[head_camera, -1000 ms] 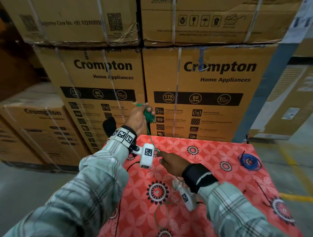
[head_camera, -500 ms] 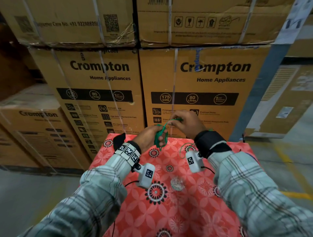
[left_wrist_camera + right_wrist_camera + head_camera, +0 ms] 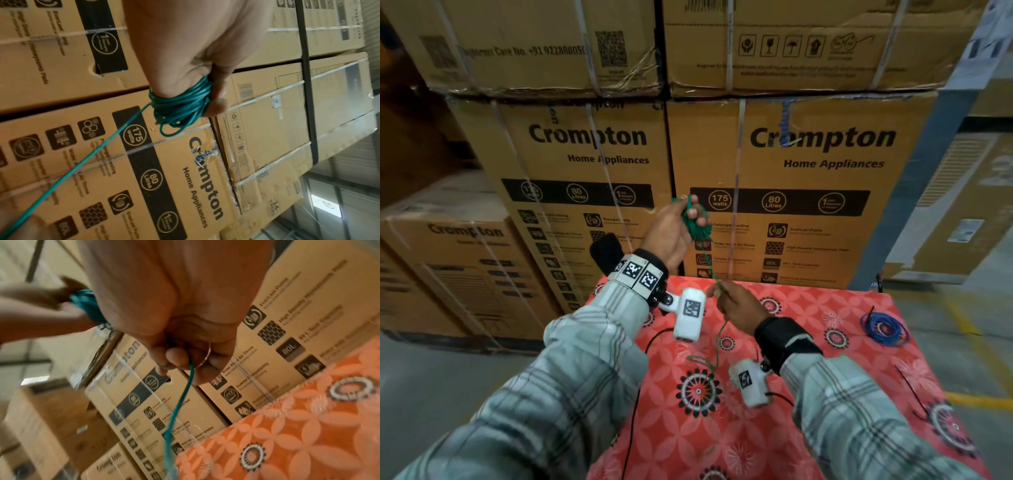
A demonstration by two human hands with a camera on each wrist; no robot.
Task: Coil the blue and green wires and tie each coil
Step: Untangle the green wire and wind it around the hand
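My left hand (image 3: 681, 228) is raised in front of the boxes and grips a bunch of green wire (image 3: 697, 224) coils; the left wrist view shows the coil (image 3: 180, 104) wound over the fingers. A single green strand runs down from it to my right hand (image 3: 726, 301), which pinches the strand (image 3: 190, 369) between thumb and fingers above the table. The loose end hangs below that hand and curls on the cloth (image 3: 705, 359). The blue wire (image 3: 885, 329) lies as a coil at the table's right edge.
The table wears a red flowered cloth (image 3: 808, 342). Stacked Crompton cardboard boxes (image 3: 808, 154) stand right behind it. A thin black tie (image 3: 911, 394) lies on the cloth at the right. A black cable (image 3: 633, 411) trails off the left edge. Grey floor surrounds the table.
My right hand has dropped from beside the coil down to the table, drawing a strand out straight. My left hand has risen with the coil.
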